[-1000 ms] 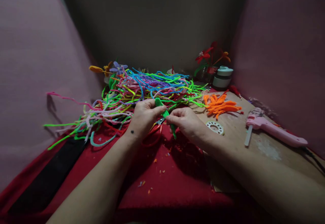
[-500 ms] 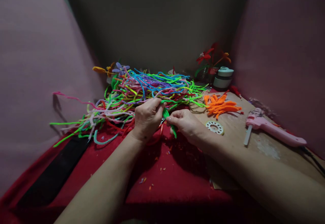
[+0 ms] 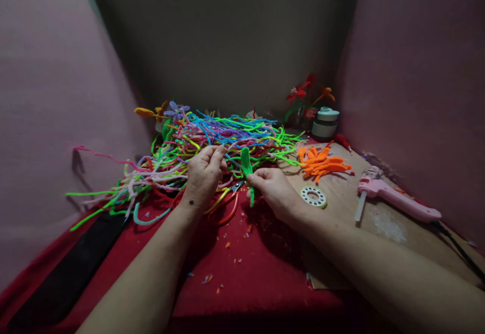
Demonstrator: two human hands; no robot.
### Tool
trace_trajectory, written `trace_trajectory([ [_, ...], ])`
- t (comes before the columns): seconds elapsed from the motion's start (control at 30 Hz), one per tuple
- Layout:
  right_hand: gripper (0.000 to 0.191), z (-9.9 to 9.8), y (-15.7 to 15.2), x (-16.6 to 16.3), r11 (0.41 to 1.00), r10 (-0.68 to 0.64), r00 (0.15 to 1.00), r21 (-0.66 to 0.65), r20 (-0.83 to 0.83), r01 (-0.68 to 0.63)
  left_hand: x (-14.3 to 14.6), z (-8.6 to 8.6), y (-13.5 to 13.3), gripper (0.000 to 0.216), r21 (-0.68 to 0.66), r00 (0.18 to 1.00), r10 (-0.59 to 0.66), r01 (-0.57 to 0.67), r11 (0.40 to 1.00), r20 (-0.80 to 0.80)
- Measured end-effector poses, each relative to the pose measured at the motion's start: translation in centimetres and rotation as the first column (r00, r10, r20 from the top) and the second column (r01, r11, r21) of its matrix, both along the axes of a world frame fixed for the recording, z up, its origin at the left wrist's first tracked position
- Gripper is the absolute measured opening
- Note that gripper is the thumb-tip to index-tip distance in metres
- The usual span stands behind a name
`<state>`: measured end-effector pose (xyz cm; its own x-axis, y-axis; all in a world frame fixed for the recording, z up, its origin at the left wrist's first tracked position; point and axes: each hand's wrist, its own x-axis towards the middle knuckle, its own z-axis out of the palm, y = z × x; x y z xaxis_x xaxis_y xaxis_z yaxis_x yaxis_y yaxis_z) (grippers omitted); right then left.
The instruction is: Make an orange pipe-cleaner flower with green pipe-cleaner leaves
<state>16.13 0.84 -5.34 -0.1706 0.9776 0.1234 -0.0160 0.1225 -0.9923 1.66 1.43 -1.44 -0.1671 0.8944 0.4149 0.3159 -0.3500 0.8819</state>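
Note:
My right hand (image 3: 273, 185) pinches a green pipe-cleaner leaf (image 3: 246, 161) near its lower end. The leaf's flat, rounded blade stands upright above the fingers, and a short twisted stem hangs below. Apart from the leaf, to its left, my left hand (image 3: 205, 170) has its thumb and fingers pressed together. What it may hold cannot be made out against the pile behind. Scissors with red and yellow handles (image 3: 233, 206) lie on the red cloth between the hands. Just beyond both hands spreads a large heap of coloured pipe cleaners (image 3: 227, 132).
Orange pipe-cleaner pieces (image 3: 324, 162), a white ring with holes (image 3: 313, 196) and a pink glue gun (image 3: 397, 197) lie on the brown board at right. A lidded jar (image 3: 325, 123) and red flowers (image 3: 299, 91) stand behind. A black strip (image 3: 68, 268) lies at left.
My left hand has let go of the green leaf and moved left. The leaf now stands upright in my right hand, and the scissors show more fully.

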Motion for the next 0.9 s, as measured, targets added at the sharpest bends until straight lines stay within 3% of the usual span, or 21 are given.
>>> trace_trajectory([
  [0.1, 0.023, 0.4, 0.4, 0.5, 0.998, -0.05, 0.991, -0.031, -0.124, 0.047, 0.1, -0.1, 0.0, 0.023, -0.178, 0.982, -0.134, 0.157, 0.971, 0.136],
  [0.2, 0.023, 0.7, 0.7, 0.9, 0.996, -0.088, 0.97, -0.054, -0.228, 0.078, 0.8, -0.6, -0.4, 0.031, -0.371, 0.937, -0.306, 0.349, 0.861, 0.171],
  [0.3, 0.023, 0.7, 0.7, 0.9, 0.995, -0.075, 0.955, -0.089, -0.285, 0.051, 1.6, -1.0, -0.8, 0.033, -0.45, 0.901, -0.405, 0.43, 0.782, 0.157],
  [0.47, 0.024, 0.8, 1.0, 1.0, 0.986, -0.016, 0.924, -0.158, -0.383, -0.048, 1.9, -0.9, -1.0, 0.03, -0.486, 0.894, -0.425, 0.437, 0.757, 0.141],
  [0.6, 0.024, 1.8, 1.9, 1.9, 0.998, -0.02, 0.911, -0.069, -0.412, -0.009, 1.5, -0.5, -1.2, 0.026, -0.514, 0.863, -0.482, 0.486, 0.707, 0.151],
  [0.67, 0.024, 2.2, 2.3, 2.5, 0.998, 0.037, 0.919, -0.025, -0.393, -0.051, 1.3, -0.3, -1.3, 0.025, -0.518, 0.845, -0.517, 0.507, 0.689, 0.139],
  [0.77, 0.023, 2.4, 2.8, 3.1, 0.99, 0.14, 0.935, 0.031, -0.327, -0.138, 1.1, 0.1, -1.5, 0.024, -0.511, 0.836, -0.544, 0.501, 0.699, 0.075],
  [0.9, 0.022, 2.1, 2.9, 3.2, 0.986, 0.163, 0.951, 0.081, -0.263, -0.147, 0.9, 0.5, -1.5, 0.029, -0.466, 0.811, -0.577, 0.478, 0.745, -0.092],
])
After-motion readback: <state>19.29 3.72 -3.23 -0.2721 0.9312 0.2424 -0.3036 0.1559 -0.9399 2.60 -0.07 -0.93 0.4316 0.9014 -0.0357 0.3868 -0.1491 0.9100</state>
